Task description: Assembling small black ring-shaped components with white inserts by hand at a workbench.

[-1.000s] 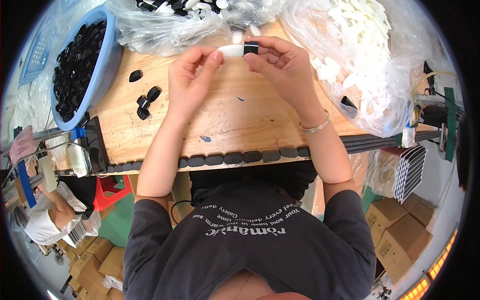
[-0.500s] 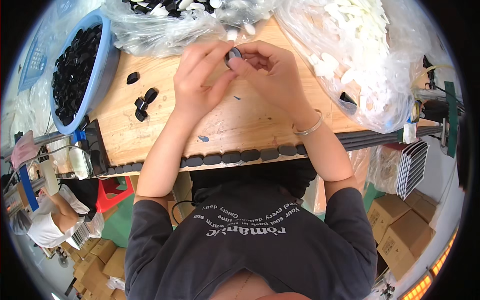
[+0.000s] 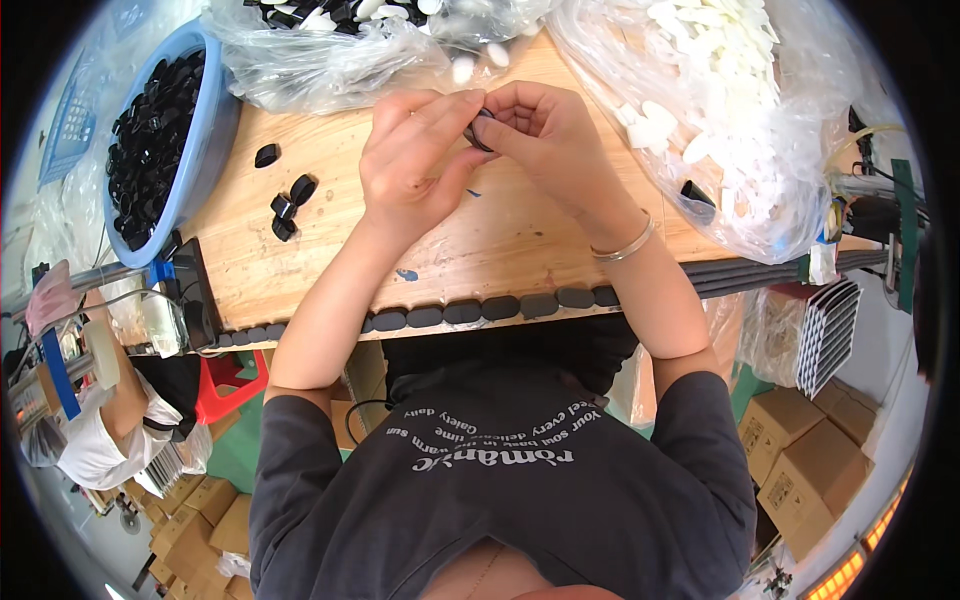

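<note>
Head view: a small black part (image 3: 478, 130) is pinched between the fingertips of both hands over the wooden bench (image 3: 330, 260). The left hand (image 3: 410, 165) is curled, its thumb and forefingers closed on the part from the left; the right hand (image 3: 545, 135) is closed on it from the right, and one bangle (image 3: 622, 246) is worn on that wrist. The part is held just above the benchtop, near its far edge, and is mostly hidden by the fingers.

Four loose black caps (image 3: 285, 205) are counted on the wood to the left of the hands: one apart, three close together. One blue basin (image 3: 205, 150) heaped with black caps is set at the left end; the caps in it are too many to count. Two clear bags are seen: one bag (image 3: 330, 60) of mixed black and white pieces beyond the hands, and one bag of white pieces (image 3: 740, 110) at the right, with a single black cap (image 3: 697, 193) at its near edge.
</note>
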